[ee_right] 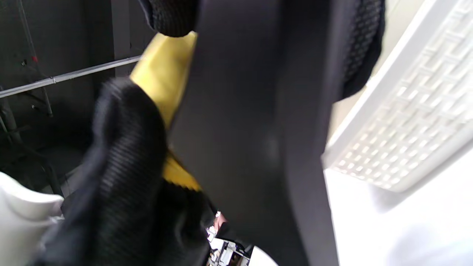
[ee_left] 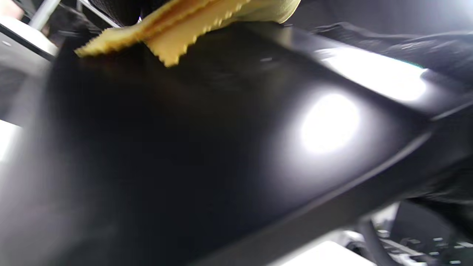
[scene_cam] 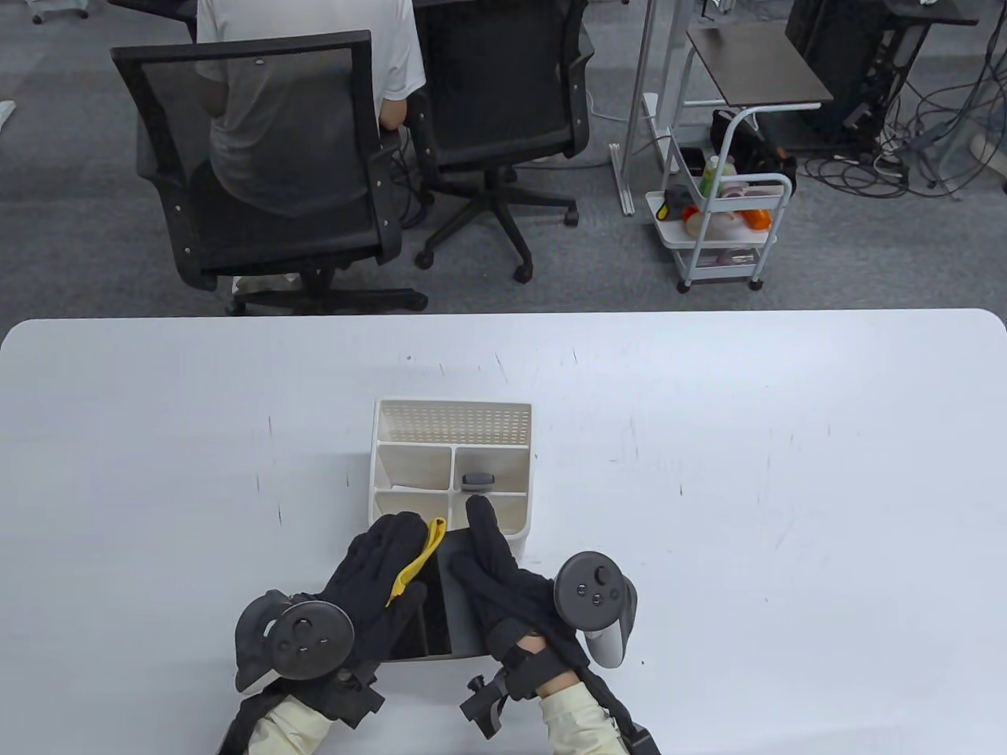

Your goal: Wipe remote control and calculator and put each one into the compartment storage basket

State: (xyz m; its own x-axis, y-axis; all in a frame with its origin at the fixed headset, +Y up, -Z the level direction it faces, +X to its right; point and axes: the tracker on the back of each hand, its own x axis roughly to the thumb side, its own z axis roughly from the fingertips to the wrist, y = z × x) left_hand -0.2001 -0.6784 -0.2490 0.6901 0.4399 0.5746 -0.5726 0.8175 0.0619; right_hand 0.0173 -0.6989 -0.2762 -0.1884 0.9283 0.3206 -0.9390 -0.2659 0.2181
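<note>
1. The calculator (scene_cam: 442, 605), a flat dark slab, is held above the table (scene_cam: 787, 472) near the middle of its near edge, just in front of the storage basket (scene_cam: 451, 464). Its far end reaches the basket's near wall.
2. The right hand (scene_cam: 503, 582) grips the calculator along its right edge, with the fingers stretched forward along it, pointing toward the basket, and the thumb laid over the dark face. The wrist comes in from the near edge, with the tracker (scene_cam: 595, 602) on the back of the hand turned to the right.
3. In the right wrist view the calculator (ee_right: 251, 129) runs top to bottom, with gloved fingertips (ee_right: 364, 48) wrapped round its top end.
4. The left hand (scene_cam: 378, 578) lies flat on the left part of the calculator, fingers together, pressing a yellow cloth (scene_cam: 417, 560) against it. The cloth peeks out along the hand's right side.
5. In the left wrist view the cloth (ee_left: 184, 26) has a zigzag edge and lies on the glossy dark face of the calculator (ee_left: 207, 155).
6. The basket is white with a perforated far wall. A small dark remote control (scene_cam: 477, 479) stands in its middle-right compartment.
7. Beyond the table's far edge a person (scene_cam: 315, 86) sits in a black mesh chair (scene_cam: 260, 165), and a white cart (scene_cam: 724, 228) stands to the right.
</note>
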